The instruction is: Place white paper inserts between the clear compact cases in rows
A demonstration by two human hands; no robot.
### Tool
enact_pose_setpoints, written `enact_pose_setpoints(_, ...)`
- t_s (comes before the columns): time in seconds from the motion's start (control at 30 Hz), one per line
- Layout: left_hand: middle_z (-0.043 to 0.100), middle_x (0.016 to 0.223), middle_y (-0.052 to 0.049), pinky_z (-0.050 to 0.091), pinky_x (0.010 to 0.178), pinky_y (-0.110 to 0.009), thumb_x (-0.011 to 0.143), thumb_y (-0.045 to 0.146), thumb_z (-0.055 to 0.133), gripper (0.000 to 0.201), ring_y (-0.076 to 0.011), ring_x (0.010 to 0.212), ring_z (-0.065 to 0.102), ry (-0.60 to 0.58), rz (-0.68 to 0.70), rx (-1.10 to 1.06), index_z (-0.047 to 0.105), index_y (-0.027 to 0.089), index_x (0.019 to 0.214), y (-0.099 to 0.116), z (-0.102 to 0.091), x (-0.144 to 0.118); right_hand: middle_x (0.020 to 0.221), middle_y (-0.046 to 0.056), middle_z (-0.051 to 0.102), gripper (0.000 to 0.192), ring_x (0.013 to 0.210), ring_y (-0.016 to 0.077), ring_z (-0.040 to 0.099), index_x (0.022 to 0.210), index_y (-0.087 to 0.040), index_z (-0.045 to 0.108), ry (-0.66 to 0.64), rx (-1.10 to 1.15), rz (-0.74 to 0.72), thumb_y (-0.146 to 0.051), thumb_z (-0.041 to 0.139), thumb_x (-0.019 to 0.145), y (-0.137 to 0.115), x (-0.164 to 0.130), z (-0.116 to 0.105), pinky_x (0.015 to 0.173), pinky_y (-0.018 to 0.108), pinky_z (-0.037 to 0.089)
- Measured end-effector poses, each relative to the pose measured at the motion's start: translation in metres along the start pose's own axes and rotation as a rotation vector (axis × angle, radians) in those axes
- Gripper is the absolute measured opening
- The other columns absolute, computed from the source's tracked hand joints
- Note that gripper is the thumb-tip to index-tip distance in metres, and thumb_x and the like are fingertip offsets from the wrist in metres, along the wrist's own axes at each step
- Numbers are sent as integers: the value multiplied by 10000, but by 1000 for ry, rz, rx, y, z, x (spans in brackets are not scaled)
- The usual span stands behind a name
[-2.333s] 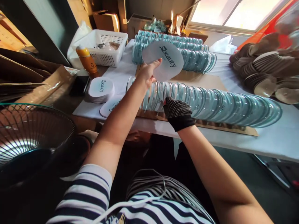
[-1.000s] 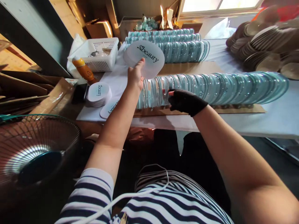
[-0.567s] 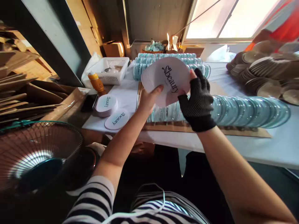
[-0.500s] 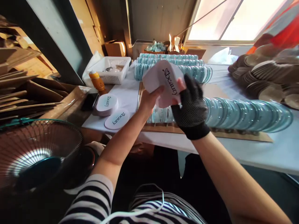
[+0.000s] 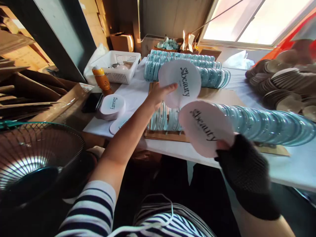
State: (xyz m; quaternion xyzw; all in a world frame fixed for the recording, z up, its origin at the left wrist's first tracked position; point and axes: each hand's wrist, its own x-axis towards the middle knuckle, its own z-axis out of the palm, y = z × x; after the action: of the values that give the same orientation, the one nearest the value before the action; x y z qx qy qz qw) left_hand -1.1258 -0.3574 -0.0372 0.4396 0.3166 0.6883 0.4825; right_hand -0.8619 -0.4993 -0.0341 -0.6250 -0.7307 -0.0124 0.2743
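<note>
Nearest the camera, the gloved right hand [image 5: 243,171] pinches a single round white card [image 5: 206,128] printed "Sbeauty", thumb tip on its lower edge; half a second ago this hand was closed over the cards held in the other hand, so one card has now been drawn off and carried toward the body. Beyond it, the bare left hand [image 5: 158,95] grips the remaining stack of cards [image 5: 179,82] by its lower left edge, thumb across the face, held up over the table. Beneath both hands, a long row of round glass discs [image 5: 259,123] stands on edge upon a cardboard strip [image 5: 168,135]. Farther left lie a second pile of cards [image 5: 112,106], an orange bottle [image 5: 101,78] and a white basket [image 5: 116,65]. Farthest back stand more rows of discs [image 5: 212,70].
</note>
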Motion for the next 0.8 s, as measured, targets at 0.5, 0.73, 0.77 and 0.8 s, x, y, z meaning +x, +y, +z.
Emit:
enact_pose_setpoints(0.5,665,1262,-135,451,1082,-513,820,200,721,408,-325,1305,538,241,-109,-227,596,153,1206,-1,-7,11,792,110,679,314,693,243,629,1100,-171,565,-310,106,-170,-382,394,943,-57,58,73,643,329,413)
enact_pose_setpoints(0.73,703,1178,-84,471,1052,-531,932,220,584,298,-289,1257,583,247,-128,-159,601,163,1224,2,-6,10,812,101,699,159,717,211,630,923,-177,605,-303,199,-157,-236,465,877,-63,70,95,655,293,430)
enact_pose_setpoints(0.77,710,1162,-73,475,1047,-539,933,226,580,298,-284,1259,581,253,-119,-130,605,175,1225,2,-7,10,846,126,705,187,743,229,640,953,-170,613,-306,140,-181,-238,448,893,-67,71,99,672,307,436)
enact_pose_setpoints(0.8,718,1149,-60,481,1040,-546,927,238,590,305,-282,1261,579,259,-113,-98,610,199,1228,3,-9,10,881,152,707,217,777,250,649,984,-165,618,-301,82,-204,-245,430,911,-70,70,102,694,324,443)
